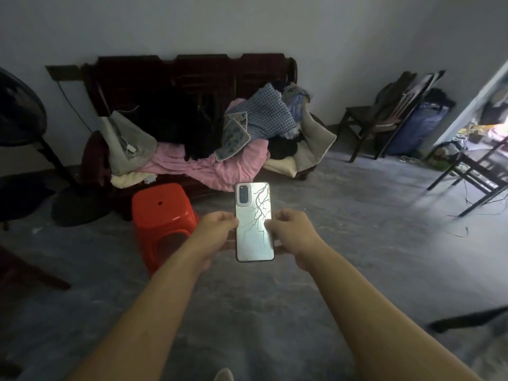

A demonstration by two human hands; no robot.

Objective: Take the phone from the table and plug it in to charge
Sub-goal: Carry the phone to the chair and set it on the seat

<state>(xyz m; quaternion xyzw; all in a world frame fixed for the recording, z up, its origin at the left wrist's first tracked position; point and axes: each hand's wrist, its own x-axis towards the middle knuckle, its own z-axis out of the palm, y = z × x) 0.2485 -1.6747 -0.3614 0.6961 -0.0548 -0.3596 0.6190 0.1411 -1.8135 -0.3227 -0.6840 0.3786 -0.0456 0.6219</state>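
Observation:
I hold the phone (254,221) upright in front of me, its silver back with a dark branching pattern and a camera block facing me. My left hand (214,232) grips its left edge and my right hand (291,232) grips its right edge, both around the lower half. A white charger with its cable (131,148) lies on a grey cushion on the left end of the wooden bench. A dark cable (72,105) hangs from a wall socket strip (62,71) at the upper left.
A red plastic stool (162,213) stands just left of my hands. The wooden bench (192,78) behind is piled with clothes and blankets. A standing fan (24,119) is at the left; chairs (368,122) and a table frame (472,171) are at the right. The floor is bare concrete.

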